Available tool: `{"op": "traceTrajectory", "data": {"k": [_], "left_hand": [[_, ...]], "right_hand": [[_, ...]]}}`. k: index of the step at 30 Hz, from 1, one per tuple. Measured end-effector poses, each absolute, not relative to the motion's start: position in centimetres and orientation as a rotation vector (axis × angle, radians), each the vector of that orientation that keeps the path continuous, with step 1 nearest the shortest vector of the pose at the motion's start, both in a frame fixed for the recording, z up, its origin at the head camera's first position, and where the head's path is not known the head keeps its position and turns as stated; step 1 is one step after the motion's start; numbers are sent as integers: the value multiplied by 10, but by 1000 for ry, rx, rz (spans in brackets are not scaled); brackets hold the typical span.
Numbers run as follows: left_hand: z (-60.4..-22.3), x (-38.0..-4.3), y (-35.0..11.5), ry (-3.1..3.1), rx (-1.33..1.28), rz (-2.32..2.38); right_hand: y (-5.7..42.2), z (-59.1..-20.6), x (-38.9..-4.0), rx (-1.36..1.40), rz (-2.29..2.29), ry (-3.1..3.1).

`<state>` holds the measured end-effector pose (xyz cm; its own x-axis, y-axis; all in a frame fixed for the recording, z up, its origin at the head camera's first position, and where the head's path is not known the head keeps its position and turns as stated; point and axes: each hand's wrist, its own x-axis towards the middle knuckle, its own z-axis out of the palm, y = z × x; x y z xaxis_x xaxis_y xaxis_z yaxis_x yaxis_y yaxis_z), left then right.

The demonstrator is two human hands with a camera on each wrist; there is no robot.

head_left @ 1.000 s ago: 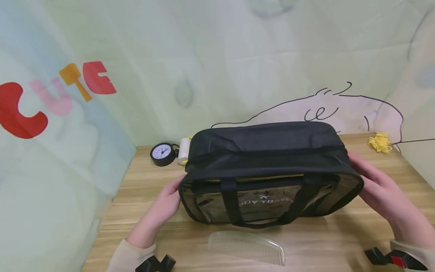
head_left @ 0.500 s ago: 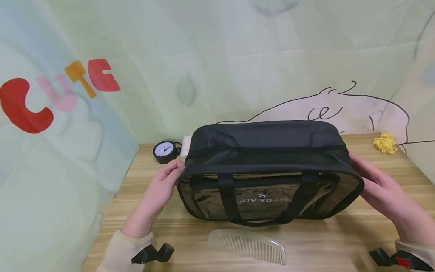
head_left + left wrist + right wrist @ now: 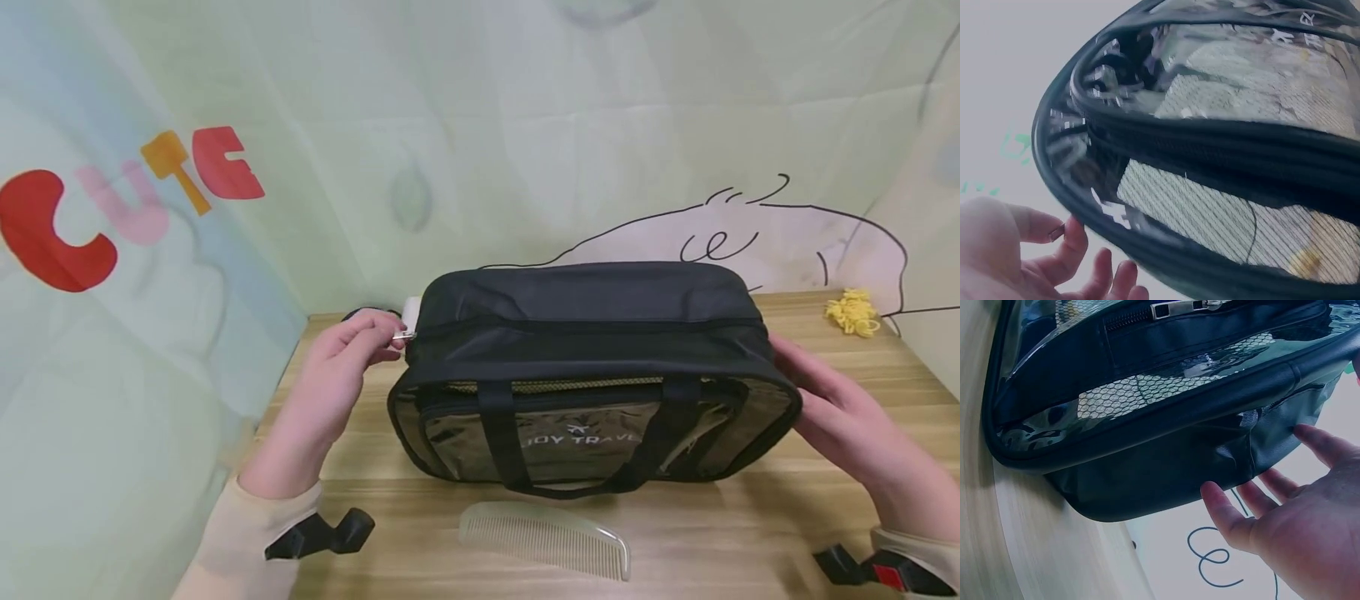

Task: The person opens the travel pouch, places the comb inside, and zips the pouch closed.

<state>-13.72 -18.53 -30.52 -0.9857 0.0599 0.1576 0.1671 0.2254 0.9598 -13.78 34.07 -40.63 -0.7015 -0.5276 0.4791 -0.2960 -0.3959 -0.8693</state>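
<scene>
A black travel toiletry bag [image 3: 592, 300] with clear panels and two strap handles stands on the wooden table. At its left end my left hand [image 3: 337, 358] pinches a small metal zipper pull [image 3: 403, 336] between thumb and forefinger. The left wrist view shows the pull [image 3: 1056, 233] in those fingers, the others loosely bent. Against the bag's right end, my right hand [image 3: 843, 412] rests with extended fingers. In the right wrist view its fingertips touch the black side, and a second zipper pull [image 3: 1179, 309] lies on the front pocket. White mesh shows through the clear panel.
A pale comb [image 3: 543, 537] lies on the table in front of the bag. Yellow strands [image 3: 852, 313] sit at the back right. Behind the bag's left end, a white cylinder [image 3: 412, 312] and a black-rimmed dial [image 3: 371, 312] are mostly hidden. Printed cloth [image 3: 480, 150] hangs behind.
My left hand has moved up along the bag's left end and now pinches the zipper pull, covering most of the dial. My right hand stays at the right end.
</scene>
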Motion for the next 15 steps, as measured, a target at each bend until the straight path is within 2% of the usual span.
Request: {"op": "traceTrajectory", "data": {"k": [15], "left_hand": [[-248, -148, -159, -2745, -293, -1772]], "right_hand": [[340, -404, -139, -1123, -2242, 1607]]}}
